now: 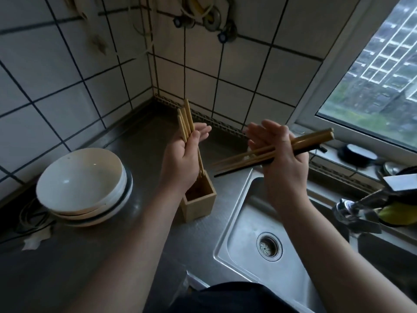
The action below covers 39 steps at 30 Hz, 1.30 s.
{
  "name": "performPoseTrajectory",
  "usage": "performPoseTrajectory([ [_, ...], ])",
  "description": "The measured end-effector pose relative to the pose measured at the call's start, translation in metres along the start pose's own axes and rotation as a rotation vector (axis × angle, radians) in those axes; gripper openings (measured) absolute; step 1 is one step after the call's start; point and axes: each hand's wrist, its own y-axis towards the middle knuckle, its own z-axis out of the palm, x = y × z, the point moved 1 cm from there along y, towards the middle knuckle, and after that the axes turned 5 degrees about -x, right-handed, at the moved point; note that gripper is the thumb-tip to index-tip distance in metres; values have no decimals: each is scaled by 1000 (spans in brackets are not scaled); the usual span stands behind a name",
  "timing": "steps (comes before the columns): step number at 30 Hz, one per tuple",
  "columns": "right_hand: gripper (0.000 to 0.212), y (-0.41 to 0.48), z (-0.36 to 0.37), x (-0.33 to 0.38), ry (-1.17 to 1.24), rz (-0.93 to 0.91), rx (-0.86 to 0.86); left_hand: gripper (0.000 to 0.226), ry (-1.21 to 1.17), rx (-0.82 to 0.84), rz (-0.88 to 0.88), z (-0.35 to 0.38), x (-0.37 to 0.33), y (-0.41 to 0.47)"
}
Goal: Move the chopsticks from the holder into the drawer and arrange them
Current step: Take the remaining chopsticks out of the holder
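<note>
Left hand (182, 152) thumb-pins pale bamboo chopsticks (186, 118) upright, tips at the seemingly emptied square wooden holder (200, 204); right hand (282, 154) grips a level brown-and-black chopstick bundle (311, 141); drawer unseen, stowing and arranging remain.

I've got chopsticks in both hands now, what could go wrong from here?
One: the left hand pins the light chopsticks mainly with its thumb, fingers straight; that loose grip might let some slip, and their tips, down at the holder, could tip it. Two: the right hand holds the other bundle level above the edge of the sink; a dropped stick would likely land in the basin.
</note>
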Motion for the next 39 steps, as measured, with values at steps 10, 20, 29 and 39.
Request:
performPoseTrajectory([
  [10,28,-62,-91,57,11,-164,-81,23,-85,167,85,67,-34,-74],
  [20,33,-201,-236,97,-205,-213,-301,23,-64,491,13,138,-43,-240],
  [29,28,-375,-379,127,-414,-89,-577,18,-82,882,-83,201,-51,-429],
  [39,30,-544,-492,153,-502,-56,-1116,23,-1,1407,-28,276,-68,-611],
])
